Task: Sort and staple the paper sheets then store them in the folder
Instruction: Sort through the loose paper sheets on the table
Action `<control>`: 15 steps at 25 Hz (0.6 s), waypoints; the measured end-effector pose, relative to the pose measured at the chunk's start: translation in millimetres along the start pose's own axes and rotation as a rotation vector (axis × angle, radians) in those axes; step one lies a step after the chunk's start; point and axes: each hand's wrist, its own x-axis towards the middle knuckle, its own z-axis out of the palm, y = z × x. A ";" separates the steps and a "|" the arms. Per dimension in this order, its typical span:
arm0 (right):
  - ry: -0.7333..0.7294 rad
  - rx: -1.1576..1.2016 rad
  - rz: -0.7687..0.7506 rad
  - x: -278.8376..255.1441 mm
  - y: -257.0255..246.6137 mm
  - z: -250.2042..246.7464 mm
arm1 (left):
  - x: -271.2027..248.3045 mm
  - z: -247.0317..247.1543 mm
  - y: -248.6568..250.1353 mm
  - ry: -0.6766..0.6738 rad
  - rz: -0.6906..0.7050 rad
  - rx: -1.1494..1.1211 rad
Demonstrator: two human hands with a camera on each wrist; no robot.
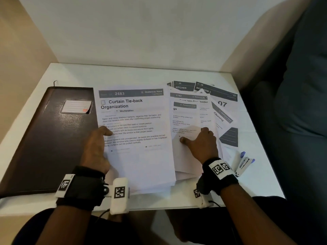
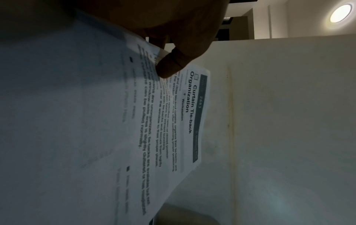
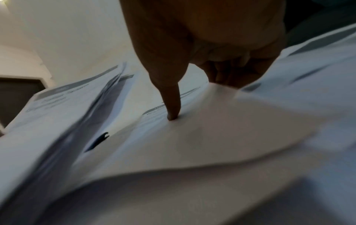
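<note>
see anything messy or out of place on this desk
Yes: the loose sheets at the right lie fanned at clashing angles, not squared, and one buckles up where the right hand pinches it.

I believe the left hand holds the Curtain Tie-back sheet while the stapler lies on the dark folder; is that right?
Not quite: the head view shows the stapler on the table, right of the papers, not on the folder. The left hand does hold the Curtain Tie-back sheet.
</note>
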 end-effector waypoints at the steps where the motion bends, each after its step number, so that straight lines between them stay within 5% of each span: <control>1: 0.012 0.098 0.001 3.2 0.8 -1.5 | 0.1 -0.9 0.8 0.001 -0.007 -0.007; 7: -0.014 0.542 -0.195 -23.5 -7.7 -27.4 | -3.0 11.8 -0.5 -0.112 -0.072 -0.049; 15: -0.248 0.821 -0.374 -76.4 -54.3 -26.7 | 4.7 7.0 -3.2 -0.029 0.001 -0.049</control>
